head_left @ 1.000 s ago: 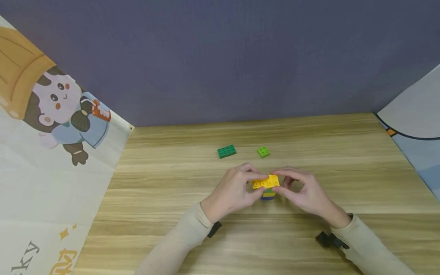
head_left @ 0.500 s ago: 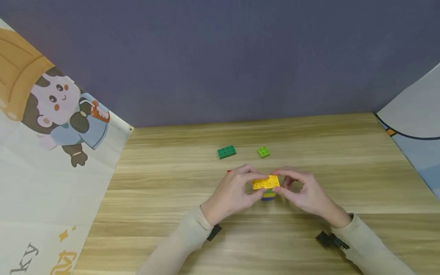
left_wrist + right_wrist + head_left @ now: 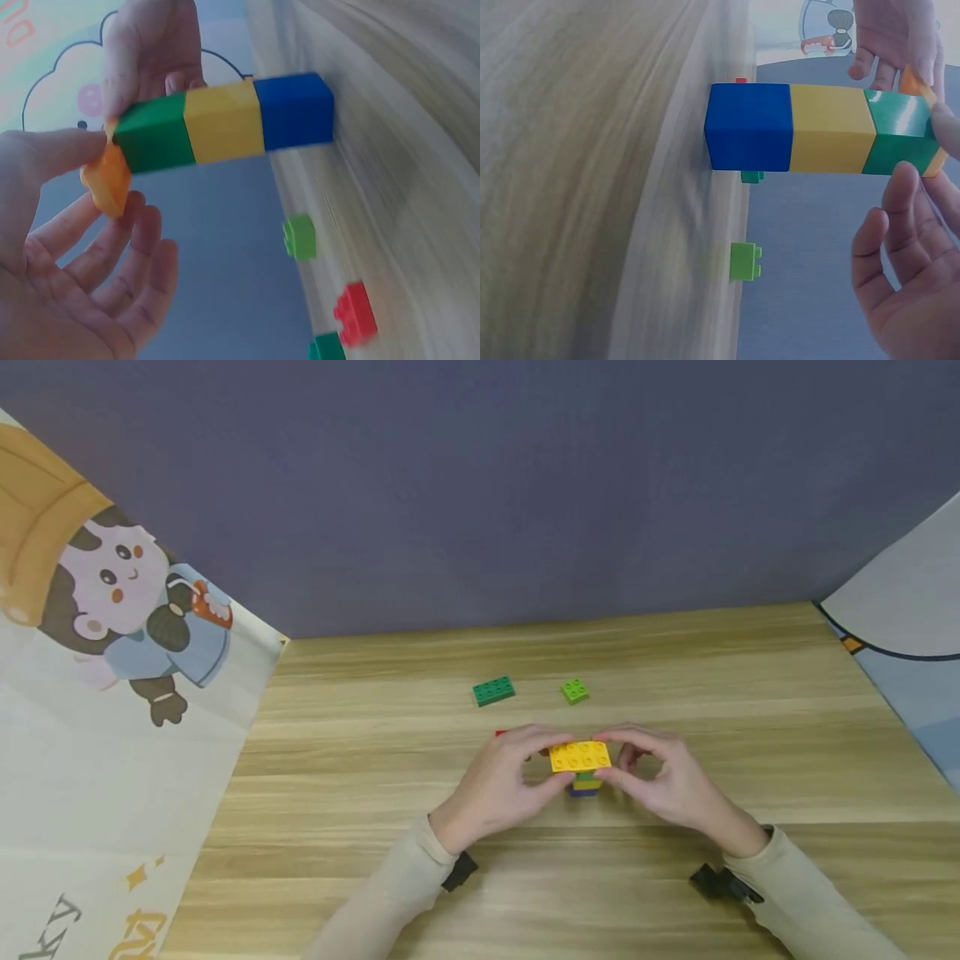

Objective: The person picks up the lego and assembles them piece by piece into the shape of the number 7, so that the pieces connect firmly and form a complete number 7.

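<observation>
A thin orange-yellow toy building brick (image 3: 581, 757) with two rows of studs lies across the top of a stack. Under it come a green block (image 3: 155, 133), a yellow block (image 3: 225, 121) and, lowest on the table, a blue block (image 3: 295, 112). My left hand (image 3: 498, 789) holds the brick's left end between thumb and fingers, along its near and far edges. At the other end, my right hand (image 3: 667, 777) pinches the brick the same way. In the right wrist view, a right fingertip overlaps the green block (image 3: 904, 124). The brick's overhang sticks out to the left.
Beyond the hands on the wooden table (image 3: 337, 760) lie a dark green brick (image 3: 493, 691) and a smaller light green brick (image 3: 575, 691). A red brick (image 3: 358, 311) sits behind my left hand, mostly hidden in the head view. A grey-blue wall (image 3: 525, 527) rises behind the table.
My left hand has shifted a little left and its fingers have drawn back off the brick's top, so more studs show. The right hand and the stack stay in place.
</observation>
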Demonstrator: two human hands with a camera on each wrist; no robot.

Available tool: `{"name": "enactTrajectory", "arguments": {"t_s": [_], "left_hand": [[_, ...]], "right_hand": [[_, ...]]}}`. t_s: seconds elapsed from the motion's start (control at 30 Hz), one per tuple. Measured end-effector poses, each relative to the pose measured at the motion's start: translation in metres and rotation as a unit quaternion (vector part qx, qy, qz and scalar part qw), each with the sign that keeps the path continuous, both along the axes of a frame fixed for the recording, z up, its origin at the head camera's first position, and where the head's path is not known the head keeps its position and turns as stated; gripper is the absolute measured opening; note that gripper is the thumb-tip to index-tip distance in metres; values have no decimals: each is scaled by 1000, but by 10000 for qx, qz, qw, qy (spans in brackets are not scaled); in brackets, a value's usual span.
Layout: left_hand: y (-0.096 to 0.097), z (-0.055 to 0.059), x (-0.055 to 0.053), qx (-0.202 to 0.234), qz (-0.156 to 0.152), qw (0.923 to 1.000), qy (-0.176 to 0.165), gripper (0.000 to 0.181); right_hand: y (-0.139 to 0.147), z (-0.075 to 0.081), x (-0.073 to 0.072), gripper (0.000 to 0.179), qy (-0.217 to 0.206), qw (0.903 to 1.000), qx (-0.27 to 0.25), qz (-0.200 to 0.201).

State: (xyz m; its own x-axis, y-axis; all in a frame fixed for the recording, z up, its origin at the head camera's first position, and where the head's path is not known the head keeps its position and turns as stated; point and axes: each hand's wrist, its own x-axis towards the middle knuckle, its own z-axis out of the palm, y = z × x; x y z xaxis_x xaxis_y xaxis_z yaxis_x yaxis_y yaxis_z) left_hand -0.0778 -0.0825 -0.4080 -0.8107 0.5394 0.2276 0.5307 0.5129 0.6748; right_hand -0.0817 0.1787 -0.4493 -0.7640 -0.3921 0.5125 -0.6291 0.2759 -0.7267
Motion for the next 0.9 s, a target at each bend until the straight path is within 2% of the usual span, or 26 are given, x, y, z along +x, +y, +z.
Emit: {"name": "enactTrajectory", "arguments": {"t_s": [0.2,0.33,0.57,0.9], "left_hand": [[-20,-11,-2,-543,568,9968,-175,54],[-33,-22,-7,-776,848,9932,-184,50],[-50,-37,-22,-753,1145,9904,-179,44],[-53,-45,-40,-966,1333,9850,-510,46]], "right_hand": [[-1,-3,3,54,2,10000,19,-26],[-2,-4,6,54,-29,10000,-1,-39],[-2,-6,7,53,-37,10000,-44,-24],[-1,-9,6,58,2,10000,-63,-18]]}}
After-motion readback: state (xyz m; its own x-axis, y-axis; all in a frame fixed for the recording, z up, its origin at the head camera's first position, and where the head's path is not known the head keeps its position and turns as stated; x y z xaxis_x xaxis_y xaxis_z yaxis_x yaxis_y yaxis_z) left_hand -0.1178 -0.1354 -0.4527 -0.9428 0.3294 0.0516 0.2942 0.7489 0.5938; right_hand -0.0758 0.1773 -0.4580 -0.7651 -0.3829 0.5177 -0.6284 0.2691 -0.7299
